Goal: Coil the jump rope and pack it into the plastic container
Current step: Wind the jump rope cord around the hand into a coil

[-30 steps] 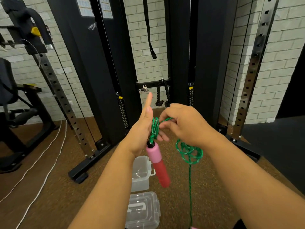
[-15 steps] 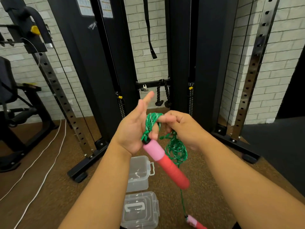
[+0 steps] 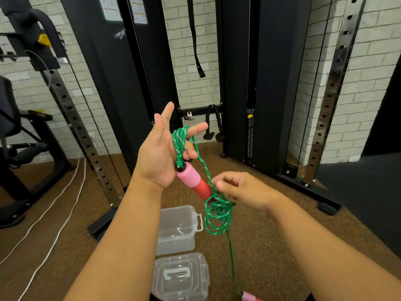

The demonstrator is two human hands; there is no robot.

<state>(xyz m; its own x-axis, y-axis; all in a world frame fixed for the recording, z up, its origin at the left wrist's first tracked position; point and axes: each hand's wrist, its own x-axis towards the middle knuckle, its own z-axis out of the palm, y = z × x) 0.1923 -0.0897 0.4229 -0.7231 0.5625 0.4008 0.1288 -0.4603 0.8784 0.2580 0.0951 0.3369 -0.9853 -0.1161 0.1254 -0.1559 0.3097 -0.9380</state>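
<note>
A green braided jump rope (image 3: 218,213) is wound in several turns around the fingers of my left hand (image 3: 159,153), which is raised palm up. One pink and red handle (image 3: 193,181) hangs against that palm. My right hand (image 3: 243,191) sits lower and to the right, pinching the rope, with loose loops dangling under it. The rope runs down to the second pink handle (image 3: 249,296) at the bottom edge. A clear plastic container (image 3: 176,242) stands open on the floor below my hands. Its lid (image 3: 181,276) lies just in front of it.
A black cable machine (image 3: 236,83) with steel uprights stands right ahead against a white brick wall. A black bench (image 3: 13,131) is at the left. White cables (image 3: 54,213) trail over the brown rubber floor. A dark mat (image 3: 368,192) lies at the right.
My right hand has dropped down and to the right from beside my left fingers, drawing the rope out. My left hand has opened wider. The second handle has risen into view.
</note>
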